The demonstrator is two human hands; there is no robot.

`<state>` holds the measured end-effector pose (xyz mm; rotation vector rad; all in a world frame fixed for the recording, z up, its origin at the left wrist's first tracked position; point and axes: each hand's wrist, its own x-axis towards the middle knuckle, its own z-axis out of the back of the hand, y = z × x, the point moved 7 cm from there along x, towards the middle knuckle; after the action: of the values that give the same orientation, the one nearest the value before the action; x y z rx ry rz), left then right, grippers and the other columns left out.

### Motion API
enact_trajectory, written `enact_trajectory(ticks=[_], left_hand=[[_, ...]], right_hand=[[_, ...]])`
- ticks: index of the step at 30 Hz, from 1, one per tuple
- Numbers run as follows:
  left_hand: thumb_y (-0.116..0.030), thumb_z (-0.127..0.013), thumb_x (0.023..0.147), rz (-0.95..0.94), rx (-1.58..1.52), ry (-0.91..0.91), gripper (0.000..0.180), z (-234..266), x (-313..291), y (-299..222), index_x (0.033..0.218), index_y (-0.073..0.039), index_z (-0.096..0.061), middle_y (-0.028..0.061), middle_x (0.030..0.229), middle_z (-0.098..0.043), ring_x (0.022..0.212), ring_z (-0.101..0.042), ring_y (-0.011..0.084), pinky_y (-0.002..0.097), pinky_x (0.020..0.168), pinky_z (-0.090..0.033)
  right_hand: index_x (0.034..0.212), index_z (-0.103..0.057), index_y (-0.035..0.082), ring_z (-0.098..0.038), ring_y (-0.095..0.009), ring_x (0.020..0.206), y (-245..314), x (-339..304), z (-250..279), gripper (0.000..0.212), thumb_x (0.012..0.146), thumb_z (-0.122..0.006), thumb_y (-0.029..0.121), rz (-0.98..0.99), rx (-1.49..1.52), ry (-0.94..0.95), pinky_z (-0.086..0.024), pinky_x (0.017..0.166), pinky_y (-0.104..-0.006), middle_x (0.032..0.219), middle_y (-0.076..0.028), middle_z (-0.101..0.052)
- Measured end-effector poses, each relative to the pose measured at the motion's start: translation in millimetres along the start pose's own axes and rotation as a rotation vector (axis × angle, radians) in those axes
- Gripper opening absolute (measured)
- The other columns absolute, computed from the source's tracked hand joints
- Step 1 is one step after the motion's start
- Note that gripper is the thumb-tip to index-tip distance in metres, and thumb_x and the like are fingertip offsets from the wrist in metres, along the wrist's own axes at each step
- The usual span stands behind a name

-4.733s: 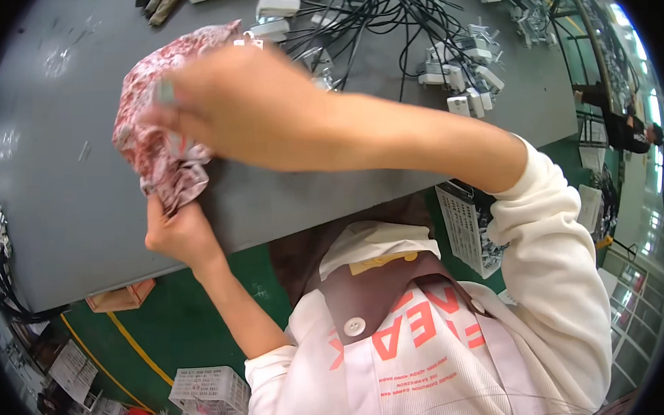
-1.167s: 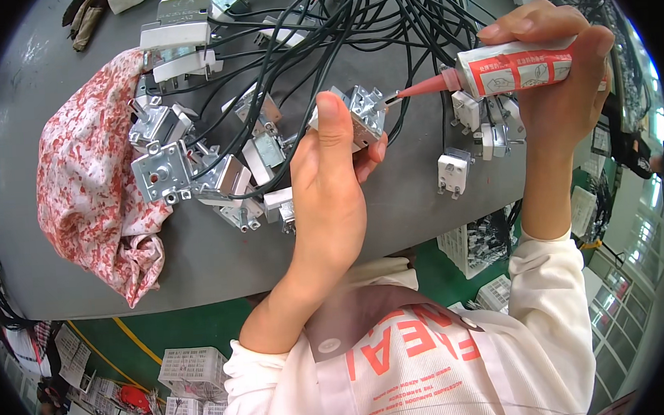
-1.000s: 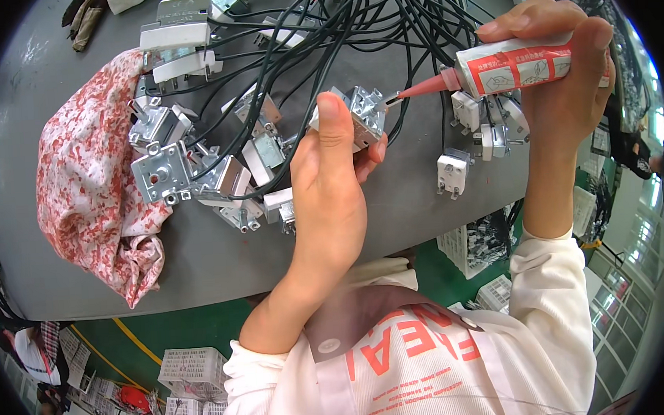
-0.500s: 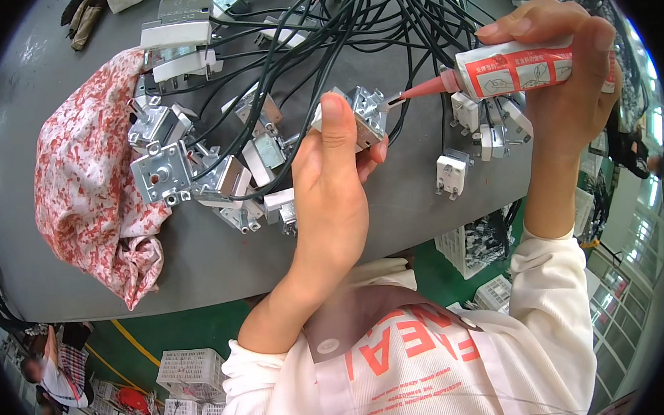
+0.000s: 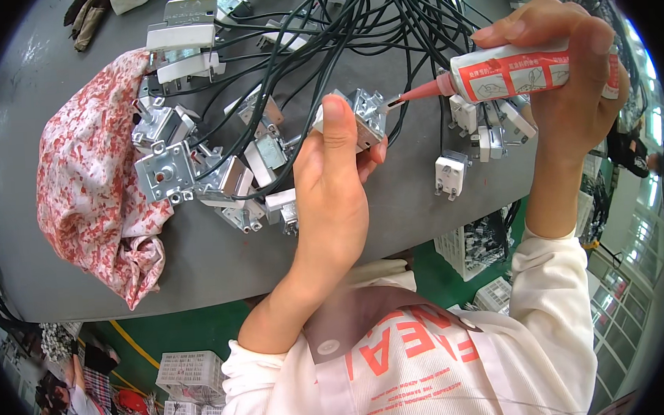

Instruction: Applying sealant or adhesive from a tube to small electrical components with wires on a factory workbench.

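Have put the red-spotted cloth (image 5: 91, 176) onto the table (image 5: 222, 267) since the earliest frame. Now clamp in left hand (image 5: 333, 183) one metal part (image 5: 369, 120) above the table, and hold at its shaft (image 5: 392, 103) pink nozzle (image 5: 427, 89) of tube (image 5: 510, 73) clasped in right hand (image 5: 583, 93).

The one view comes from the left of two fisheye cameras worn on the head, looking steeply down past the wearer's chest (image 5: 433, 361) in the lower middle of the frame. It faces the grey table (image 5: 407, 195) across the upper half, near enough that the left hand (image 5: 334, 184) at centre and right hand (image 5: 581, 112) at upper right appear large. Green floor (image 5: 203, 329) shows lower left; straight edges bend toward the dark rim.
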<state>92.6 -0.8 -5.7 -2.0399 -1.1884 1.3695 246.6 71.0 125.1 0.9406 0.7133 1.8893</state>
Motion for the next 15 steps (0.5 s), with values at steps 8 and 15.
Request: enact_trajectory(ticks=[8, 15], left_hand=[[-0.057, -0.034, 0.091, -0.010, 0.005, 0.016, 0.057, -0.6, 1.1, 0.6, 0.075, -0.004, -0.049, 0.0033, 0.073, -0.048, 0.069, -0.044, 0.0104, 0.0234, 0.068, -0.039], [-0.056, -0.033, 0.091, -0.011, 0.029, 0.001, 0.057, 1.1, 1.0, 0.9, 0.075, -0.004, -0.049, 0.0031, 0.072, -0.048, 0.069, -0.044, 0.0101, 0.0226, 0.067, -0.039]], right_hand=[[0.083, -0.057, -0.003, -0.064, -0.028, 0.066, 9.5, -0.6, -1.8, 0.052, 0.097, -0.029, 0.039, 0.105, -0.012, 0.001, -0.054, 0.060, -0.0365, 0.074, -0.018, -0.061], [0.082, -0.057, -0.003, -0.064, -0.027, 0.065, 17.8, -4.3, -3.9, 0.052, 0.096, -0.030, 0.039, 0.036, -0.145, -0.022, -0.053, 0.055, -0.0342, 0.072, -0.018, -0.061]])
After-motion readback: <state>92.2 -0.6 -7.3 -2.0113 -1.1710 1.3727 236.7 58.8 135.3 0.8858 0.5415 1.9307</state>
